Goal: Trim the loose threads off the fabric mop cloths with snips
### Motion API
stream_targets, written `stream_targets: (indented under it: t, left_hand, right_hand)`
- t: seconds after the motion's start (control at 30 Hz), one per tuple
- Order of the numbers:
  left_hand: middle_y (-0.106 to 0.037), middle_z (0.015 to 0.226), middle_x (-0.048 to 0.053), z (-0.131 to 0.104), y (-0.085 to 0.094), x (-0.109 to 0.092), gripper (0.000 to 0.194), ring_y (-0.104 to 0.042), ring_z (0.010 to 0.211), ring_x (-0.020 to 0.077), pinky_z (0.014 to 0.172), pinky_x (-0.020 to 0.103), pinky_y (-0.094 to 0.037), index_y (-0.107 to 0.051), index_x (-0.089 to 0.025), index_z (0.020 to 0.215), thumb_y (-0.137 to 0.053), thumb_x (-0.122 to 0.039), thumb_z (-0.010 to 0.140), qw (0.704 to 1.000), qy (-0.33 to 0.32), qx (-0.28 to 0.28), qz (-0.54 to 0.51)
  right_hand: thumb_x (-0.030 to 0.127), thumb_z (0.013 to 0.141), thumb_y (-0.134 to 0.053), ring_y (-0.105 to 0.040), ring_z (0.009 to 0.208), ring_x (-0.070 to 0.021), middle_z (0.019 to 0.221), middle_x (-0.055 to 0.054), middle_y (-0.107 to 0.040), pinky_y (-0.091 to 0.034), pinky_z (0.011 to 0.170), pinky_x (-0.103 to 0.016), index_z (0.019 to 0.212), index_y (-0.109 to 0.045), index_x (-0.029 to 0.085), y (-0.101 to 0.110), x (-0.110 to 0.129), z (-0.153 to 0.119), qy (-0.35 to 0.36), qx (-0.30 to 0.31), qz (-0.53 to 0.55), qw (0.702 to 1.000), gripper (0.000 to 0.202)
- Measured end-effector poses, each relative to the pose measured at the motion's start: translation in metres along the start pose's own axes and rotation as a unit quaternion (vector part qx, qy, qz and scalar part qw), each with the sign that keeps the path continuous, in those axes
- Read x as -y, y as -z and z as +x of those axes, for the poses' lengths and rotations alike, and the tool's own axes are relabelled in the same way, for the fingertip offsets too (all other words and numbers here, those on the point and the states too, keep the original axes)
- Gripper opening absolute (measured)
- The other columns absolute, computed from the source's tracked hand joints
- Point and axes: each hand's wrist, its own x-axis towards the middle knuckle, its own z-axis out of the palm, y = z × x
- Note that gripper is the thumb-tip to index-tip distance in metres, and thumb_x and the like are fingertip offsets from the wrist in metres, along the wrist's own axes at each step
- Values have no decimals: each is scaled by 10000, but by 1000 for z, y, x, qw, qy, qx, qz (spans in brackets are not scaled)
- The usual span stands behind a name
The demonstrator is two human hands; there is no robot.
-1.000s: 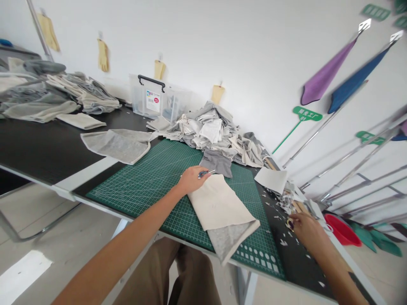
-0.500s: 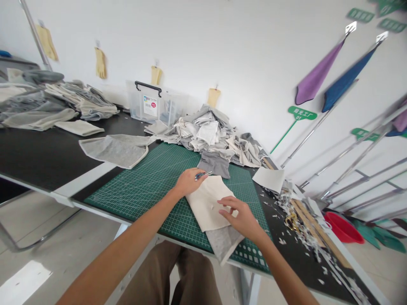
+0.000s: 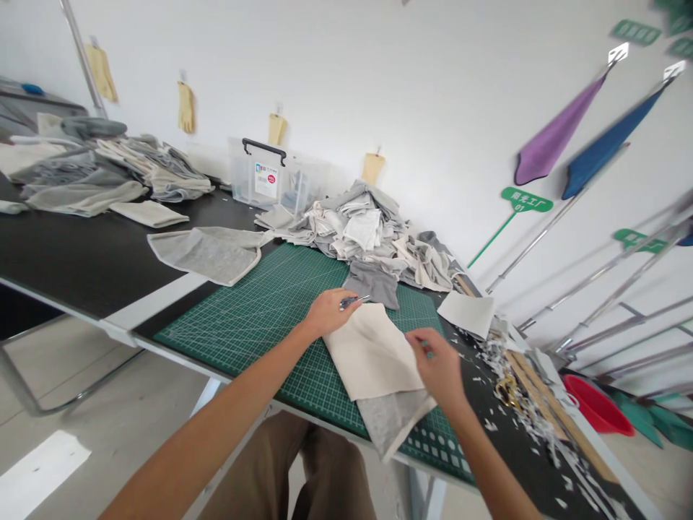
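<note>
A cream cloth point(image 3: 373, 350) lies over a grey cloth point(image 3: 393, 419) near the front edge of the green cutting mat point(image 3: 243, 318). My left hand point(image 3: 331, 310) is closed on a small metal tool point(image 3: 354, 300) at the cream cloth's upper left corner. At the right edge of that cloth, my right hand point(image 3: 437, 360) is closed, thumb and fingers pinched together. What it pinches is too small to tell, perhaps the cloth's edge. A dark grey cloth point(image 3: 372, 283) lies just behind the cream one.
Behind the mat rises a heap of grey and cream cloths point(image 3: 360, 224), beside a clear plastic box point(image 3: 265, 177). More cloths point(image 3: 86, 173) are piled at the left. White scraps, gold scissors point(image 3: 507, 391) and wooden strips point(image 3: 563, 419) lie at the right.
My right hand has moved from above the cream cloth to its right edge, and its spread fingers have closed. My left hand still holds the tool. The view has shifted slightly.
</note>
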Motion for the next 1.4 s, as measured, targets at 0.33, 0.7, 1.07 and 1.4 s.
stream_targets:
  t: [0.33,0.7,1.07,1.4]
  left_hand:
    - [-712,1002,42,0,-1,-1,279,-638,879,179,809,264,-461,-694,-199,1028,-536,-383,890,1000,-2,21,-11]
    - [-738,892,32,-8,5,-16,206,-647,776,154,714,225,-436,-738,-193,942,-608,-320,846,979,-91,176,-38]
    - [-722,861,52,-11,8,-30,235,-639,773,165,727,239,-426,-727,-182,972,-607,-345,853,952,-142,268,-35]
    - [-697,846,40,-11,9,-43,227,-622,753,148,703,225,-416,-714,-195,1006,-595,-338,876,940,-137,311,-44]
  right_hand:
    - [257,879,-398,-651,881,-265,933,-119,-696,-484,843,-392,893,-676,139,96,-127,-47,-19,64,-330,942,303]
    - [337,852,-508,-683,753,-235,950,-76,-726,-530,730,-358,990,-693,197,85,-89,-48,-91,-47,-269,958,269]
    - [285,841,-521,-659,858,-203,966,-74,-715,-550,698,-303,953,-699,197,-6,-37,25,-85,16,62,994,228]
    - [341,786,-595,-667,897,-224,977,-88,-730,-521,809,-353,912,-728,184,-51,-75,37,-147,79,237,957,241]
